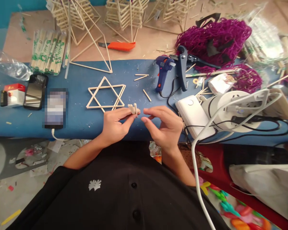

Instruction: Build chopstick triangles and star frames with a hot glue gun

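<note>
My left hand (116, 125) pinches a small bunch of short wooden stick pieces (133, 109) between thumb and fingers, their ends pointing up. Just right of it, my right hand (165, 126) is raised with thumb and fingertips apart and nothing between them. Behind my left hand, a six-pointed star frame of thin wooden sticks (114, 86) lies flat on the blue mat (79, 119). A loose short stick (147, 95) rests beyond the gap between my hands. Farther back are a blue glue gun (163, 72) and a dark blue hand cutter (183, 67).
Stacked stick frames (124, 16) line the back, near an orange utility knife (121, 46). Purple yarn (216, 41) is piled back right. Rightward, a white power bank (194, 116) and cables sit beside a round power strip (230, 102). Phones (35, 91) and packaged chopsticks (48, 52) lie left.
</note>
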`<state>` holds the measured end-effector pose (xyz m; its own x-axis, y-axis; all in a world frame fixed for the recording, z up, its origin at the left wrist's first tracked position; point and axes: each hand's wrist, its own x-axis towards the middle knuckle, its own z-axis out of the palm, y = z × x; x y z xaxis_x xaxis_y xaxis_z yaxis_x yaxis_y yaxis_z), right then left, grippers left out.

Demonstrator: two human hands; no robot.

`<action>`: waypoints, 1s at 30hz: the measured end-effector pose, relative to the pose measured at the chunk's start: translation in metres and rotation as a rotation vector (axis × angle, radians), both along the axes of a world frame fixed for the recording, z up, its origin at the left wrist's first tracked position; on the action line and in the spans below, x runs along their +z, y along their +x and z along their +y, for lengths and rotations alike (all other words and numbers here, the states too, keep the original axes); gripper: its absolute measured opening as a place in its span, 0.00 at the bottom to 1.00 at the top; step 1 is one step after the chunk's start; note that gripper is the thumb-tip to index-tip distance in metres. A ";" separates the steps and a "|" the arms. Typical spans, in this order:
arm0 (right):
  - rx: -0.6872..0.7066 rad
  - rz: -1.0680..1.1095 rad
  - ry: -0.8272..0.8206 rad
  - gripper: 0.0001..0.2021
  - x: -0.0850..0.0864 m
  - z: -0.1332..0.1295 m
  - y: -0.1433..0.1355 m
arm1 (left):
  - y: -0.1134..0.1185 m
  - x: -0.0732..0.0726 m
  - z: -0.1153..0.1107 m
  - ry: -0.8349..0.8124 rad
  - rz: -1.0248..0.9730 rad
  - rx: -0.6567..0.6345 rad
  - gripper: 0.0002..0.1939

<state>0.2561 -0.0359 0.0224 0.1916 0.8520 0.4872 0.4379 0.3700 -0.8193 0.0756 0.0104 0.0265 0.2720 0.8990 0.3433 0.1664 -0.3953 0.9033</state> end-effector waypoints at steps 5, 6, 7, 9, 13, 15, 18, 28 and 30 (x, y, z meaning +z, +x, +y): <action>0.136 -0.017 0.135 0.15 0.016 0.010 0.002 | 0.003 -0.008 -0.001 0.198 0.081 -0.109 0.11; 0.154 -0.026 0.138 0.15 0.017 0.012 0.000 | 0.002 -0.009 -0.002 0.208 0.098 -0.116 0.12; 0.168 -0.029 0.130 0.14 0.018 0.014 -0.001 | 0.001 -0.009 -0.002 0.214 0.120 -0.119 0.13; 0.195 -0.031 0.098 0.12 0.017 0.018 -0.003 | -0.002 -0.010 -0.001 0.220 0.170 -0.115 0.13; 0.226 -0.032 0.056 0.09 0.013 0.024 0.000 | -0.006 -0.013 0.003 0.222 0.223 -0.103 0.13; 0.225 -0.032 0.037 0.08 0.012 0.026 0.000 | -0.007 -0.014 0.003 0.218 0.224 -0.098 0.13; 0.220 -0.017 -0.008 0.06 0.013 0.028 -0.001 | -0.006 -0.016 0.003 0.207 0.214 -0.087 0.12; 0.341 0.111 -0.013 0.08 0.019 0.034 -0.001 | -0.001 -0.013 0.003 0.275 0.126 -0.067 0.11; 0.383 0.171 -0.004 0.10 0.020 0.036 -0.002 | -0.011 -0.001 -0.003 0.305 0.142 -0.029 0.10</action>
